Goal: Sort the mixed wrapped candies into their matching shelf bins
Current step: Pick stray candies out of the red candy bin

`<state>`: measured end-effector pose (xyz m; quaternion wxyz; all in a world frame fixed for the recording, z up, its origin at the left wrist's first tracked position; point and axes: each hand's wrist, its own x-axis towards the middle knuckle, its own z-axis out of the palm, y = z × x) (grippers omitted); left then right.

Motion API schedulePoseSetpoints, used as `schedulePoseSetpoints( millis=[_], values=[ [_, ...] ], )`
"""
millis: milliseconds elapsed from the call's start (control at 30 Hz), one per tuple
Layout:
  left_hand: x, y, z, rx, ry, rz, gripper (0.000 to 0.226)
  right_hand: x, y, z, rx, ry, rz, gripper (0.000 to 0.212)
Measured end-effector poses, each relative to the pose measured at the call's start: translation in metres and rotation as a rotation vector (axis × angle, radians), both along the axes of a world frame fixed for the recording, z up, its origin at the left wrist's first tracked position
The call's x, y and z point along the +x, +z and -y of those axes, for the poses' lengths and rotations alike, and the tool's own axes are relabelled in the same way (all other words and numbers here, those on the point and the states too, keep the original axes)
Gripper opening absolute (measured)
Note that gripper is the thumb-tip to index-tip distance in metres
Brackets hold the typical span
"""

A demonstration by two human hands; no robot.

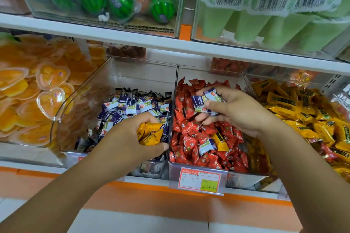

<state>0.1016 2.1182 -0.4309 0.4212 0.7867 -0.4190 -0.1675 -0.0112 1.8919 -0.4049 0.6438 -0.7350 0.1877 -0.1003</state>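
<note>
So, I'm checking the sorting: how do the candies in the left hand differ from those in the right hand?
The left hand grips yellow candies; the right hand holds purple candies. The yellow candies are over the purple bin, the purple candies over the red bin. Shared: each bunch is wrapped and above a bin of another colour.

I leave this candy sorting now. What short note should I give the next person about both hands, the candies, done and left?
Left hand grips yellow candies over the purple-and-white bin.
Right hand holds purple-and-white candies over the red bin.
Done: these handfuls picked out.
Left: drop each in its matching bin; the red bin has one yellow stray and one purple-and-white stray; the yellow bin has red strays.
</note>
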Motion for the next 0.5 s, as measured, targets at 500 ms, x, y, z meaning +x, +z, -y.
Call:
schedulePoseSetpoints(
  millis=[500],
  values=[
    [0.004, 0.009, -0.018, -0.03, 0.024, -0.057, 0.025, 0.076, 0.007, -0.054, -0.802, 0.082, 0.147, 0.041]
  ],
)
